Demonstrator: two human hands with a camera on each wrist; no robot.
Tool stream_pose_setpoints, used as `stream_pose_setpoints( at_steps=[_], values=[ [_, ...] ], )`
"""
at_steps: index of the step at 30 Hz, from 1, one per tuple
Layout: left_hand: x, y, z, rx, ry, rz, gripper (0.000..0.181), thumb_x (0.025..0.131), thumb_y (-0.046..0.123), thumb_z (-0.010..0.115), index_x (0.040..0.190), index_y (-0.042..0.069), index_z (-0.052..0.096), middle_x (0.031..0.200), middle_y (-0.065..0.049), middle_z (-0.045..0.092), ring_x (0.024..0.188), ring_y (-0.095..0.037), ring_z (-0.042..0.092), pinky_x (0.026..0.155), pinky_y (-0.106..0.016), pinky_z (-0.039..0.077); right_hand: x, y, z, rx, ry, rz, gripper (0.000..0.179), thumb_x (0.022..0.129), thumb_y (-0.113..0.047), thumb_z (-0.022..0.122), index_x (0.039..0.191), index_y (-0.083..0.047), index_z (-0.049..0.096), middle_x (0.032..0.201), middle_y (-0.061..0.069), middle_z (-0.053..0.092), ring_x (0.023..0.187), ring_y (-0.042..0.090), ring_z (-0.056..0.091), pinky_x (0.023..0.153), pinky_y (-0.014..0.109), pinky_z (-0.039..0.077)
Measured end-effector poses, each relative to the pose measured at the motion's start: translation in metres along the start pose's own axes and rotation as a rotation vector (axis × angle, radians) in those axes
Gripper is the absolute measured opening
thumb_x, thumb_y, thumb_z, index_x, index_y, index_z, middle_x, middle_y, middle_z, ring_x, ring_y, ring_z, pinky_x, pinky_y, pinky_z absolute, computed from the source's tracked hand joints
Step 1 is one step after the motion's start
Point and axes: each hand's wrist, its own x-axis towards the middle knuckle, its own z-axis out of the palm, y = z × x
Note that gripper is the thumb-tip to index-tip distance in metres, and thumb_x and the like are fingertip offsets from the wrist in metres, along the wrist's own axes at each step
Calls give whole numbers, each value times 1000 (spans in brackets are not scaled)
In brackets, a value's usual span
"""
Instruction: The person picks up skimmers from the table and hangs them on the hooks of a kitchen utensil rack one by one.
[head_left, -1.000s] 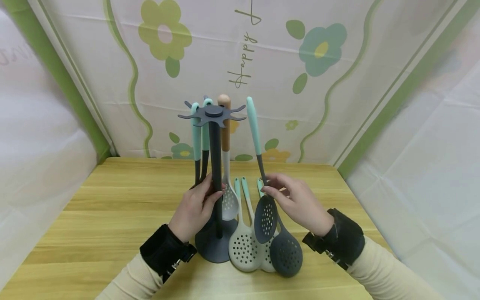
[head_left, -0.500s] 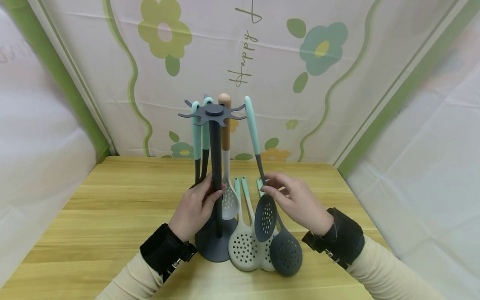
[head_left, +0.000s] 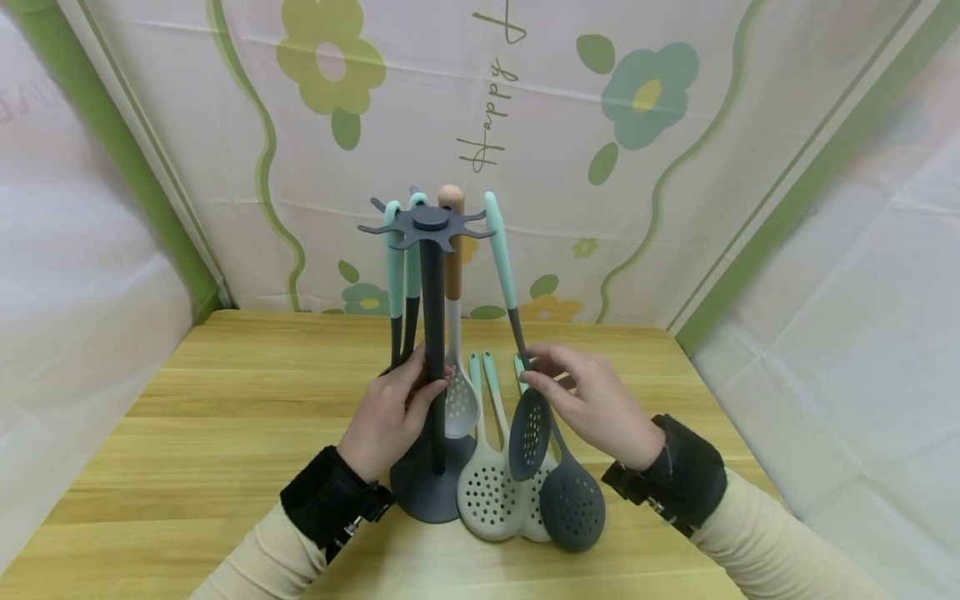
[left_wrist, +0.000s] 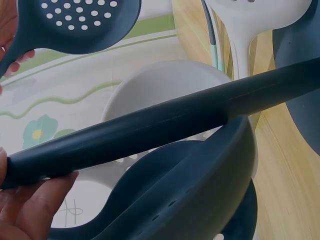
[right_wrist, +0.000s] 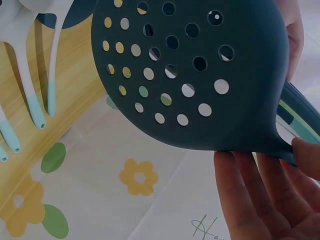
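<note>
A dark utensil stand point(head_left: 432, 333) with a round base and a hooked top stands upright on the table. My left hand point(head_left: 393, 412) grips its pole about midway. Two mint-handled dark utensils point(head_left: 394, 275) and a pale skimmer point(head_left: 459, 408) with a brown handle hang from it. In my right hand point(head_left: 592, 400) a dark slotted skimmer point(head_left: 531, 433) is pinched by the shaft just above its perforated bowl. The skimmer's mint handle leans left, its tip at the end of a right-hand hook; whether the hook is through the hole I cannot tell. Its holes show large in the right wrist view.
Right of the stand's base lie pale slotted turners point(head_left: 491, 500) and a dark slotted turner point(head_left: 572, 508), mint handles pointing away. They rest on the wooden table point(head_left: 247, 450). A flowered cloth point(head_left: 540, 83) hangs behind, with white side walls left and right.
The skimmer's handle tip has shifted slightly left, from beside the hook to its end. My right hand has moved a little left with it. My left hand keeps its grip on the pole.
</note>
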Motion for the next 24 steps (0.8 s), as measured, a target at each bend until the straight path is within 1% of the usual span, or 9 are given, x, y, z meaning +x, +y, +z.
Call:
stream_pose_setpoints(
  at_steps=[11,21,24],
  values=[
    [0,1,0,-2,9,15,39,96,2,59,133,-10,55,101,-15,73,90,-23,73,71,-36,62,0,-1,1,16,-1,-7,31,98,-17,61,120,4,69,100,7,75,90,18,70,74,42,59],
    [1,0,-1,-1,-14,1,38,96,5,59,131,-11,55,99,-14,73,91,-22,73,73,-33,62,0,-1,2,-19,25,7,31,97,-16,63,120,3,69,100,7,75,90,18,70,74,41,60],
    [1,0,-1,-2,-13,3,38,96,5,59,131,-11,55,99,-14,72,91,-21,73,73,-33,62,0,0,3,-31,40,12,31,96,-15,63,121,3,69,100,8,75,90,19,70,74,42,60]
  ],
)
